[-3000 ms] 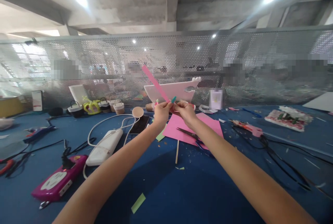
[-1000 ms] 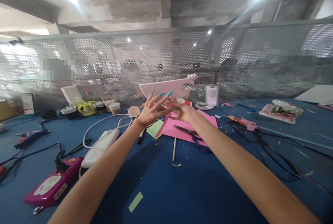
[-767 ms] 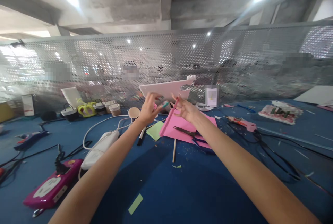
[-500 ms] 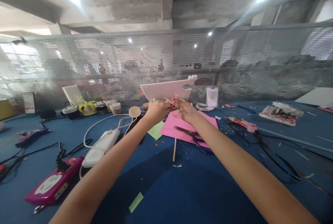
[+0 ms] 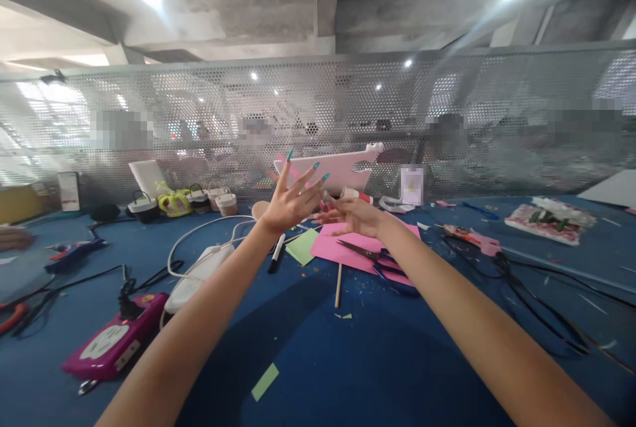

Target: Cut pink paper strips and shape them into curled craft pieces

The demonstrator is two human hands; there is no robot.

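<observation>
Left hand (image 5: 293,205) splayed, right hand (image 5: 360,216) half curled around a pink paper strip (image 5: 297,172)

Raised above the blue tabletop (image 5: 308,361), the two hands meet at the fingertips. On the left, the teal-nailed fingers are spread wide; the thumb is hidden, so its hold cannot be told. On the right, the fingers are loosely bent, and whether they grip the strip is too blurred to tell. The strip slants up behind the left fingers, in front of a white foam board (image 5: 332,172).

Below the right hand lies a pink paper sheet (image 5: 325,243), with the dark blades of blue-handled scissors (image 5: 358,250) across it. A wooden stick (image 5: 338,288) points toward the near side from the sheet's front edge. Just left of the sheet are light green paper (image 5: 301,247) and a black-and-white marker (image 5: 276,253). Well to the right rests a glue gun (image 5: 474,241).
</observation>
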